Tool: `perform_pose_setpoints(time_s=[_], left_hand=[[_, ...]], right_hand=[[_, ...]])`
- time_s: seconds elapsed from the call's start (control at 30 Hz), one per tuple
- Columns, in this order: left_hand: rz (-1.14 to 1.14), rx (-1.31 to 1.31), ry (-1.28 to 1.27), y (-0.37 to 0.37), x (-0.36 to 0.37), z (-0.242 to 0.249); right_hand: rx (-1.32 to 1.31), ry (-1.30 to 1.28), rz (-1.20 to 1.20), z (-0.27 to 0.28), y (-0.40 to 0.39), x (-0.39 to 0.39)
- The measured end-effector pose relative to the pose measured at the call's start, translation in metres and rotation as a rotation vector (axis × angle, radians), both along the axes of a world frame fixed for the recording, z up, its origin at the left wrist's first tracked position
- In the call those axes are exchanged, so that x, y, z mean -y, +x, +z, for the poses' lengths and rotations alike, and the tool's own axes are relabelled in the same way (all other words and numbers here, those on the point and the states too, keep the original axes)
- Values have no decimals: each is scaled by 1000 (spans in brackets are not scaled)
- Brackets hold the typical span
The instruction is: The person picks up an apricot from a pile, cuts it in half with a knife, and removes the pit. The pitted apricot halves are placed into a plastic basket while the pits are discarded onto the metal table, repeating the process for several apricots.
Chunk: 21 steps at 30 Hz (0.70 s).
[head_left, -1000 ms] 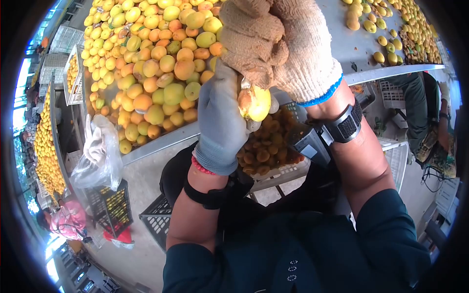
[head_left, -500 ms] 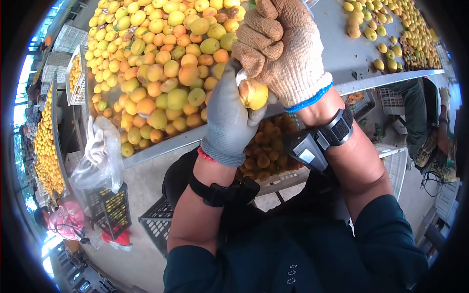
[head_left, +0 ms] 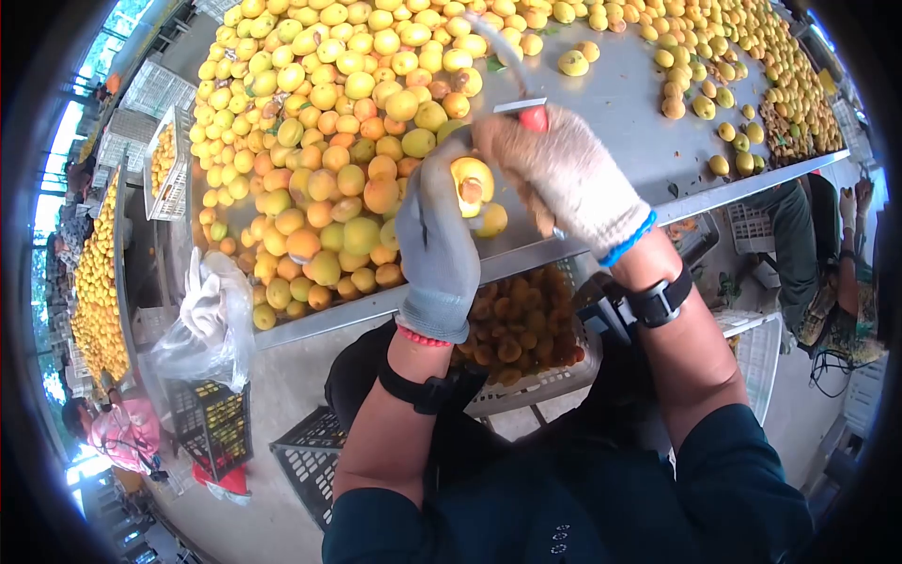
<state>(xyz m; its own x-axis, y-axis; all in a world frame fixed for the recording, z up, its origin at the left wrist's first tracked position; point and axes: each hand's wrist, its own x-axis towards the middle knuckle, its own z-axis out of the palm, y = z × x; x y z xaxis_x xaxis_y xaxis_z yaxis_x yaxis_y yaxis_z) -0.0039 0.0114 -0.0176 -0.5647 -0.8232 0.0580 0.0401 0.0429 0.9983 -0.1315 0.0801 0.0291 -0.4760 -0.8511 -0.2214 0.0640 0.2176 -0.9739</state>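
My left hand [head_left: 437, 235], in a grey glove, is closed around a cut apricot [head_left: 472, 186] whose pale flesh and brown centre face up. My right hand [head_left: 564, 169], in a beige knit glove with a blue cuff, grips a small red-handled knife [head_left: 534, 117] with a short metal blade, just right of the fruit. Beyond the knife a pale streak [head_left: 507, 47] is smeared by motion. Many yellow-orange apricots [head_left: 329, 188] lie heaped on the metal table [head_left: 620, 122] left of my hands. Another apricot [head_left: 491, 220] sits beside the cut one.
A crate of apricots [head_left: 526, 329] stands below the table edge, near my legs. A plastic bag [head_left: 202, 324] hangs at the table's left corner. Black crates [head_left: 211, 423] are on the floor. A person in pink [head_left: 127, 432] is at lower left, another person [head_left: 846, 282] at right.
My hands have moved apart, the right one rightward. The cut face of the fruit and the knife now show. The view has shifted, revealing more of the table.
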Motion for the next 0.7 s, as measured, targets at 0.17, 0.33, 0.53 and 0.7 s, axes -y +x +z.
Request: perform_pose_setpoints(time_s=[0.17,0.33,0.53,0.7], left_hand=[[-3,15,-439,1,3,-5],[20,14,-700,3,3,-12],[14,86,-788,9,-1,2],[-42,120,-823,12,-5,-1]], right_hand=[[204,101,84,-14,6,-6],[457,135,62,-19,8,-11],[569,64,134,-31,6,-7],[734,-44,145,-54,5,-4]])
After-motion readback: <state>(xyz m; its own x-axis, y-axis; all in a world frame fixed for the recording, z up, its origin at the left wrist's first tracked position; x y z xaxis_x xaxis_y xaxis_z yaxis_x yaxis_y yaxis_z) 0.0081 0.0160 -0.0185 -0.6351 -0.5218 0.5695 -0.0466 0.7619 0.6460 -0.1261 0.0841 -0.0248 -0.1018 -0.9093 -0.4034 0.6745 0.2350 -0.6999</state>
